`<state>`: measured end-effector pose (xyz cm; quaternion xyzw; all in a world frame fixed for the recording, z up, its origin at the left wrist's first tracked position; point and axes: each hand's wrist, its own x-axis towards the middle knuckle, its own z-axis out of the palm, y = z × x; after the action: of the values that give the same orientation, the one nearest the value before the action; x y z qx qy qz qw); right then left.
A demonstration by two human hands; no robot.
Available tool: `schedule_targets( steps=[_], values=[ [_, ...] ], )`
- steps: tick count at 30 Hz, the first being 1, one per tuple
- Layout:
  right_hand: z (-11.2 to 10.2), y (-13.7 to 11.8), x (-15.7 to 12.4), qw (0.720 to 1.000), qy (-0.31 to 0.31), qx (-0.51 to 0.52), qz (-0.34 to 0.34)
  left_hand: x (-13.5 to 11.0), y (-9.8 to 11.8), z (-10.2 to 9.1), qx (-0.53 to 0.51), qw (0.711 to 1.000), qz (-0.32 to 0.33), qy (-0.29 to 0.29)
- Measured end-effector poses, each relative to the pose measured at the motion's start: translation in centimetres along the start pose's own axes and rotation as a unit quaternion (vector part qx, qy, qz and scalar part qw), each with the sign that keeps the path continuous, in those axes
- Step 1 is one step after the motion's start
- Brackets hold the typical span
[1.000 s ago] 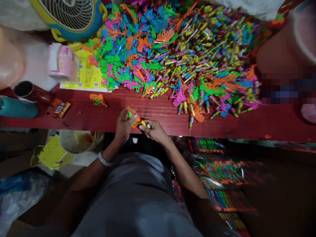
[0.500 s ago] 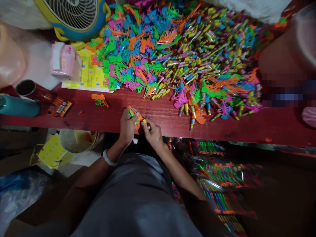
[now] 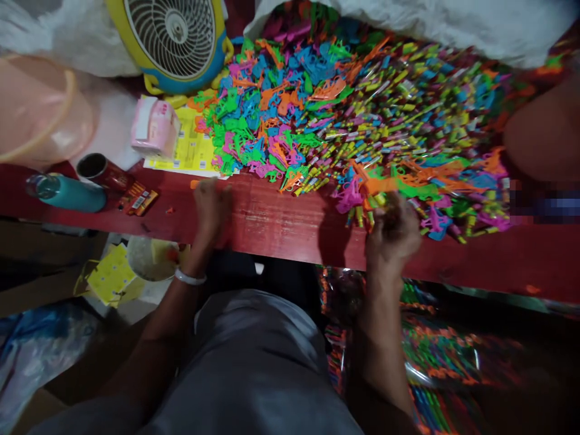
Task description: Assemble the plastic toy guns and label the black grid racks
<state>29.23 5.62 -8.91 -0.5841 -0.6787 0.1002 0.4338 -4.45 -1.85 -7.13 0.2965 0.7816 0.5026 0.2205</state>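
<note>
My left hand (image 3: pixel 212 207) lies on the red table (image 3: pixel 281 223), left of centre, smeared by motion. An orange plastic toy piece (image 3: pixel 194 183) peeks out at its fingertips. My right hand (image 3: pixel 393 232) is at the near edge of the heap of small coloured tubes (image 3: pixel 408 103), fingers curled and blurred among orange and green pieces. What either hand holds, if anything, is hidden. A big heap of bright plastic toy pieces (image 3: pixel 281 115) covers the table's far side.
A yellow-blue fan (image 3: pixel 174 39), a pink packet (image 3: pixel 154 127) on a yellow sheet (image 3: pixel 193 151), a teal bottle (image 3: pixel 67 192), a dark can (image 3: pixel 97 169) and a pink basin (image 3: pixel 40 109) stand at the left. Packed toys (image 3: pixel 430 356) lie under the table.
My hands, held together over an orange toy at the table edge, have parted. The left went left toward the lone orange piece, the right went right to the heap. The view tilted up.
</note>
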Motion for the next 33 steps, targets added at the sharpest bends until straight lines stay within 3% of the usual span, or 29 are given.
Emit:
schedule_targets(
  steps=[3, 5, 8, 12, 15, 19, 21, 25, 28, 31, 33],
  values=[
    [-0.8, 0.5, 0.7, 0.997, 0.036, -0.048, -0.038, 2.8, -1.2, -2.2, 0.235, 0.969, 0.015, 0.074],
    [0.1, -0.6, -0.5, 1.0, -0.016, -0.023, -0.001, 3.4, -1.8, -2.5, 0.301, 0.952, 0.016, 0.048],
    [2.6, -2.9, -3.4, 0.986, -0.141, 0.046, 0.072, 3.2, -2.3, -2.0, 0.314, 0.95, 0.006, 0.002],
    [5.7, -5.3, -6.3, 0.938, -0.286, 0.171, 0.1, 1.7, -2.7, -1.2, 0.228, 0.972, 0.032, -0.052],
    [6.9, -6.8, -6.9, 0.883, -0.354, 0.277, 0.134, -0.4, -3.1, -0.3, 0.095, 0.985, 0.028, -0.143],
    [7.7, -8.7, -7.1, 0.812, -0.389, 0.383, 0.206, -3.3, -3.5, 1.5, -0.083, 0.957, -0.032, -0.276],
    [7.6, -9.3, -7.1, 0.82, -0.36, 0.393, 0.209, -4.3, -3.4, 2.2, -0.125, 0.947, -0.037, -0.295],
    [6.9, -9.5, -7.0, 0.877, -0.268, 0.363, 0.166, -5.3, -2.7, 2.6, -0.115, 0.946, -0.022, -0.301],
    [6.5, -9.2, -7.0, 0.871, -0.261, 0.383, 0.162, -5.6, -1.9, 2.3, -0.086, 0.942, -0.014, -0.324],
    [6.8, -8.7, -7.5, 0.873, -0.244, 0.39, 0.163, -5.9, -1.7, 2.2, -0.071, 0.961, -0.012, -0.268],
    [7.2, -8.3, -7.9, 0.883, -0.244, 0.37, 0.158, -6.1, -2.1, 2.3, -0.058, 0.963, -0.005, -0.262]
  ],
)
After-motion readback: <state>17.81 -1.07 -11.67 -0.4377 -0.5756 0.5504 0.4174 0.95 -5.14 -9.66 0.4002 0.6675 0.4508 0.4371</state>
